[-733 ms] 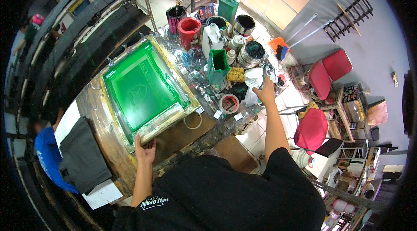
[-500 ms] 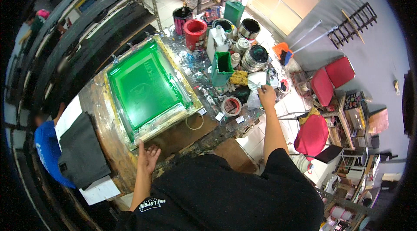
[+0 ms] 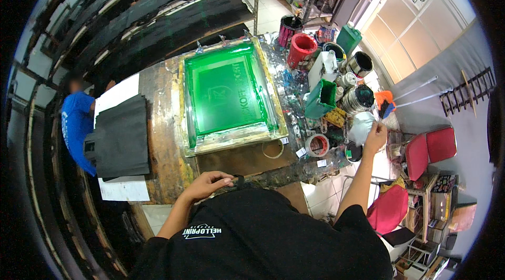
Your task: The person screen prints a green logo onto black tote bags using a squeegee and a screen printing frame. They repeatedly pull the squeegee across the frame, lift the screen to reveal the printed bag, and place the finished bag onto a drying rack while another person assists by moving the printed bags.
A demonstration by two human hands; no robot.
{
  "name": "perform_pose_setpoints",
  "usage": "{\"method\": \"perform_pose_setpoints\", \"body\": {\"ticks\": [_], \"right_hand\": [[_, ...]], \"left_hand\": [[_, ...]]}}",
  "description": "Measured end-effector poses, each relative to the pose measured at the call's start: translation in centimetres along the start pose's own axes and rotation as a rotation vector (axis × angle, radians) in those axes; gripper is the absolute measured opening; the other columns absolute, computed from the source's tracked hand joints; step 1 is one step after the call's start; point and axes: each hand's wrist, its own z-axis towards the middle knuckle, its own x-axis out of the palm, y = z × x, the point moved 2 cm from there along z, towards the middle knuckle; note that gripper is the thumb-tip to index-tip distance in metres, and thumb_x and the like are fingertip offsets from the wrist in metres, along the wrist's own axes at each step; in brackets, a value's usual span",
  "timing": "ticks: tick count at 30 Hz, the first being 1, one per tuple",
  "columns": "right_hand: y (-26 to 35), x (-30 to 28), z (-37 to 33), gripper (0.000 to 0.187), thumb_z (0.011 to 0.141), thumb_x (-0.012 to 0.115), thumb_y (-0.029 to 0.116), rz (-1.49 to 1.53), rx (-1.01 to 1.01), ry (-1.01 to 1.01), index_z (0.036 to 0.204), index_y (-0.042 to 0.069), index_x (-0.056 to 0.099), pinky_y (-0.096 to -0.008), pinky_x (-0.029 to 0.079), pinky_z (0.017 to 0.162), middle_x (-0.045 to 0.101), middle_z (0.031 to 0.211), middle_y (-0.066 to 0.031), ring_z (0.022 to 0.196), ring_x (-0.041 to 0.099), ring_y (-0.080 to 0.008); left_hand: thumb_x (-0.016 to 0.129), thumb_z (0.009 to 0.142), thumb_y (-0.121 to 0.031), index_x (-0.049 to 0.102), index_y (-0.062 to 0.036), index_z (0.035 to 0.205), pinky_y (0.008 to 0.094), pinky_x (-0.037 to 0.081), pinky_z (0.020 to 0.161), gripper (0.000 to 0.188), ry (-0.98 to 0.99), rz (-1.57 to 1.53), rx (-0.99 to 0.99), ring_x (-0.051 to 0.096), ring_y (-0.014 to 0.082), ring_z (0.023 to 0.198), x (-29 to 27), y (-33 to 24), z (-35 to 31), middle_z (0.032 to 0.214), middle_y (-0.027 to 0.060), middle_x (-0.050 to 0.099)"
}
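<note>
Directly ahead on the worktable, a wooden-framed printing screen [image 3: 226,102] with bright green mesh lies flat, faint lettering and a small emblem showing in it. My right hand [image 3: 375,137] reaches out to the right, fingers pinched on a crumpled whitish plastic piece [image 3: 361,127]. It hangs beside the paint cans, above a small tub [image 3: 354,151] with dark contents. My left hand [image 3: 209,185] is close to my chest by the table's near edge. Its fingers are drawn together at a small black strip; whether they grip it is hidden.
Right of the screen stand a red bucket [image 3: 302,50], a green cut-open container [image 3: 320,98], a paint-covered can [image 3: 359,100] and a tape roll [image 3: 317,145]. Black sheets [image 3: 122,138] lie at left, near a person in blue [image 3: 78,127]. Red chairs [image 3: 441,145] stand right.
My view has swung, shifting the scene. My left hand has gone from open, palm up beside the screen, to drawn-in fingers near my chest. My right hand still holds the whitish plastic.
</note>
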Motion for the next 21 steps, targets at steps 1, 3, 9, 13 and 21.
{"method": "perform_pose_setpoints", "body": {"ticks": [1,3,9,13,21], "right_hand": [[1.5,-1.5,-0.1,0.026,0.099,0.073,0.023,0.108,-0.089,-0.125,0.095,-0.003,0.071,-0.0376,0.052,0.076,0.070,0.085,-0.0133,0.076,0.064,-0.0236],[4.8,-5.6,-0.2,0.024,0.101,0.071,0.021,0.249,-0.086,-0.121,0.095,-0.003,0.069,-0.0339,0.050,0.073,0.067,0.085,-0.0084,0.076,0.060,-0.0175],[12.5,-16.5,1.4,0.019,0.100,0.072,0.017,0.599,-0.124,0.070,0.098,0.000,0.063,-0.0297,0.047,0.081,0.062,0.091,-0.0031,0.086,0.055,-0.0130],[17.9,-18.6,-0.4,0.013,0.100,0.072,0.012,0.603,-0.224,0.195,0.097,0.001,0.065,-0.0302,0.048,0.083,0.064,0.094,-0.0019,0.088,0.057,-0.0133],[34.5,-10.6,-7.5,0.016,0.095,0.077,0.016,0.764,-0.165,0.718,0.093,0.002,0.070,-0.0312,0.051,0.076,0.069,0.090,-0.0058,0.081,0.061,-0.0126]], "left_hand": [[0.067,0.107,-0.032,0.069,0.0007,0.133,0.0303,0.052,0.100,0.042,0.023,-0.030,0.057,0.068,0.0144,0.111,0.4,-1.7,0.1,0.119,0.0076,0.077],[0.070,0.105,-0.031,0.071,0.0016,0.128,0.0311,0.053,0.096,0.040,0.065,-0.091,0.170,0.069,0.0140,0.107,1.4,-5.3,0.1,0.113,0.0079,0.077],[0.073,0.102,-0.024,0.073,-0.0012,0.118,0.0329,0.054,0.094,0.028,-0.032,-0.172,0.570,0.068,0.0141,0.099,2.9,-15.4,3.2,0.102,0.0064,0.073],[0.080,0.095,-0.033,0.056,-0.0022,0.144,0.0425,0.045,0.115,0.063,-0.074,-0.032,0.977,0.055,0.0238,0.136,5.4,-21.3,9.1,0.144,0.0148,0.058],[0.088,0.088,-0.027,0.059,-0.0025,0.143,0.0338,0.054,0.099,0.067,0.092,-0.398,0.673,0.065,0.0134,0.112,6.1,-17.7,14.1,0.124,0.0041,0.070]]}}
